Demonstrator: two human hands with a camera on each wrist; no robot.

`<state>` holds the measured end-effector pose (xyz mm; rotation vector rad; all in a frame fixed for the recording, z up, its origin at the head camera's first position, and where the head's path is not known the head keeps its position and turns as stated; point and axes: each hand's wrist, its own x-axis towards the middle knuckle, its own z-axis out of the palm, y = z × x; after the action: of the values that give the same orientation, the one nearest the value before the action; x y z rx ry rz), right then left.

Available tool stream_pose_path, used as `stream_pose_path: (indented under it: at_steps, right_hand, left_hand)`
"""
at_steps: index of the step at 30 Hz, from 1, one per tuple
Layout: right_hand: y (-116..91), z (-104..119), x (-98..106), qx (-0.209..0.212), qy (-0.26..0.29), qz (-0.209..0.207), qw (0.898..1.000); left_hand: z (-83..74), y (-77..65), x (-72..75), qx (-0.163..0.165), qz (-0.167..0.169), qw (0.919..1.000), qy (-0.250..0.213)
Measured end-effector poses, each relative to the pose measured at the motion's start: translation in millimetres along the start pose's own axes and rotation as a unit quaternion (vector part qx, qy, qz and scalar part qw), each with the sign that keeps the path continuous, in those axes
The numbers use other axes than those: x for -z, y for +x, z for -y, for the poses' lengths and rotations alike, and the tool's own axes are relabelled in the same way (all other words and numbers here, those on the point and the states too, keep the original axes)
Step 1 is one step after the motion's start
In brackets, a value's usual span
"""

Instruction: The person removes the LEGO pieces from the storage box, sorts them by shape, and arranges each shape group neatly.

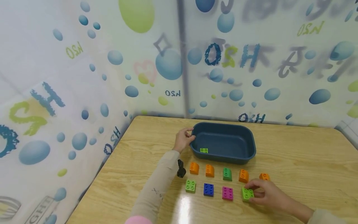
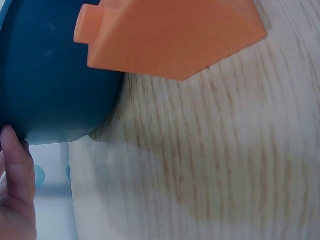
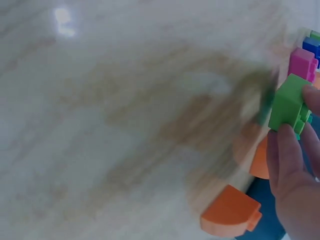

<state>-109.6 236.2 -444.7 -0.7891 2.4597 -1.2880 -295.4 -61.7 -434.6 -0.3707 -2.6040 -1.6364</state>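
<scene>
At the left end of a dark blue bin (image 1: 229, 145), my left hand (image 1: 183, 140) holds the rim with thumb and fingers; the left wrist view shows a finger against its outer wall. One lime green brick (image 1: 204, 150) lies inside the bin. My right hand (image 1: 267, 195) pinches another lime green brick (image 1: 246, 194) at the right end of the front row. Left of it are a pink brick (image 1: 227, 193), a blue brick (image 1: 208, 189) and a third lime green brick (image 1: 190, 186). The right fingers partly hide the pinched brick.
Between bin and front row stand orange curved bricks (image 1: 209, 170), a green curved brick (image 1: 227, 174) and a black piece (image 1: 181, 169) beside the left forearm. An orange curved brick (image 1: 264, 176) sits just behind the right hand. Printed curtains (image 1: 156, 102) border the wooden table (image 1: 302, 155).
</scene>
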Motion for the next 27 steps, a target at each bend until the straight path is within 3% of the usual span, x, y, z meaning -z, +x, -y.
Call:
stream_pose_path:
  at_steps: [14,20,23,27]
  right_hand:
    - [-4,-6,-8,0.02,-0.021,-0.016,0.999]
    - [-5,-5,-7,0.017,-0.032,-0.014,0.999]
    - [-4,0,-3,0.003,-0.014,-0.008,1.0]
    - [0,8,7,0.003,-0.02,-0.042,0.999]
  left_hand:
    - [0.7,0.6,0.1,0.001,0.002,1.0,0.005]
    - [-0.4,-0.3,0.8,-0.001,0.003,1.0,0.008]
    - [-0.2,0.1,0.9,0.001,0.004,1.0,0.007]
    - [-0.2,0.4,1.3,0.003,0.008,1.0,0.004]
